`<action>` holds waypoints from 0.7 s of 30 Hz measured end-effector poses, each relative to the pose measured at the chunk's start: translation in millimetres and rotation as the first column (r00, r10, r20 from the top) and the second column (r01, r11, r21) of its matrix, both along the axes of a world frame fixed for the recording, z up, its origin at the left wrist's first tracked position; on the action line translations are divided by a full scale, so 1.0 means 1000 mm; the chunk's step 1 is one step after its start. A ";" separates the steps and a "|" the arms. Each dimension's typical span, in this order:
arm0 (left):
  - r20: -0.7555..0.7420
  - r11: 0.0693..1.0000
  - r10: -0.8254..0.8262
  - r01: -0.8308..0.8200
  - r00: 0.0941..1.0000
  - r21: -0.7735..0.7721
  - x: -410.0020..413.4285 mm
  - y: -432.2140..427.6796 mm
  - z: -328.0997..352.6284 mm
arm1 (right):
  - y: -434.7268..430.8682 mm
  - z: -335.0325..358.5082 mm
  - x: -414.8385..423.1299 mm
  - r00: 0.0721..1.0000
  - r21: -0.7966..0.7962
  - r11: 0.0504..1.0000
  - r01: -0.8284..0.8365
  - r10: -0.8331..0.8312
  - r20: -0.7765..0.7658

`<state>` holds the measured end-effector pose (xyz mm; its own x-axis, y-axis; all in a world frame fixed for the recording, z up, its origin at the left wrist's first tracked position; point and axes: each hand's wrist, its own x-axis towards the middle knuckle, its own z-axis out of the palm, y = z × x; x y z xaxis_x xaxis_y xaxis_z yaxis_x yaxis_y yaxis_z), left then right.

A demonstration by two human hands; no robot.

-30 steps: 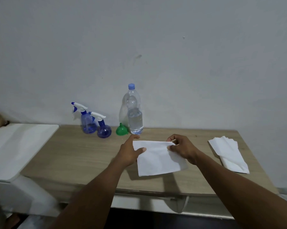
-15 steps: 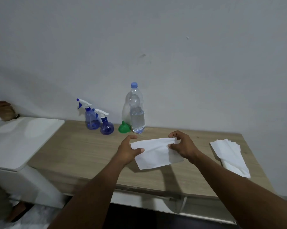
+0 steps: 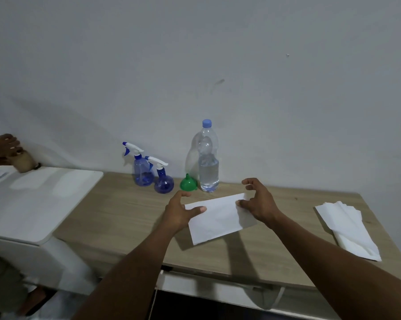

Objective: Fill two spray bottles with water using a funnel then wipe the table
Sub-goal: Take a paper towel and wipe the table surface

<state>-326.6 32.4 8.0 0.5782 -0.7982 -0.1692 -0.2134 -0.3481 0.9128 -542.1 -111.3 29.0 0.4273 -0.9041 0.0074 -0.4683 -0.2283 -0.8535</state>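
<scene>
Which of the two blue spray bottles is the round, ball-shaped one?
The right-hand spray bottle, next to the green funnel, has the round belly. The other spray bottle, left of it and nearer the wall, is taller and straighter.

Two blue translucent plastic spray bottles stand at the table's far edge, with one small green plastic funnel and one clear plastic water bottle. One white paper sheet lies centre; one stack of white napkins lies right.

Spray bottles left of funnel; water bottle right.
</scene>
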 end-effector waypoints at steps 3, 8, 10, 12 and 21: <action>-0.147 0.999 -0.048 0.049 0.988 0.003 0.032 0.005 0.004 | 0.005 -0.002 0.032 0.999 -0.002 1.000 0.029 -0.029 0.044; 0.099 0.994 -0.105 0.105 0.989 0.008 0.098 0.015 0.005 | 0.018 -0.003 0.091 0.998 -0.066 0.997 -0.033 0.030 -0.053; 0.219 0.989 -0.147 0.143 0.965 0.031 0.121 0.020 0.003 | 0.023 -0.005 0.112 0.995 -0.071 0.995 -0.066 0.060 -0.079; 0.285 0.985 -0.174 0.170 0.943 0.037 0.138 0.024 0.002 | 0.030 -0.008 0.131 0.989 -0.082 0.993 -0.086 0.075 -0.123; 0.383 0.966 -0.256 0.254 0.888 0.056 0.196 0.027 -0.003 | 0.051 -0.012 0.178 0.969 -0.114 0.989 -0.094 0.065 -0.239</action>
